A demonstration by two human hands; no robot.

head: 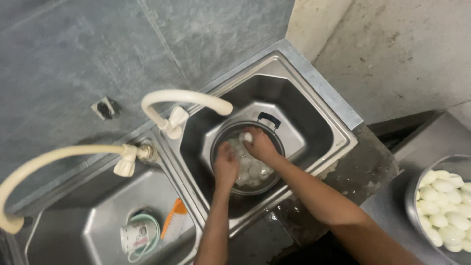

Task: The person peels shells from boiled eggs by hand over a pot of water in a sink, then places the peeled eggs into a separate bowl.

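Orange comb (pixel 173 217), mug (pixel 137 236), peeled eggs (pixel 445 208)

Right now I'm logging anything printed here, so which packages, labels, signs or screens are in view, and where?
Mug: lies in the left sink, white with a printed coloured pattern.
Sink mark: small dark stamp on the right sink's rim, too small to make out.
No packages, signs or screens show.

The double sink (pixel 338 128) is made of brushed, dull-gleaming steel, as is the pot (pixel 274 137), which carries a black plastic handle. The taps (pixel 182 98) are formed of smooth cream plastic. Smooth, glossy white eggs (pixel 446 208) are seen. The wall (pixel 73 54) is faced in matt grey slabs.
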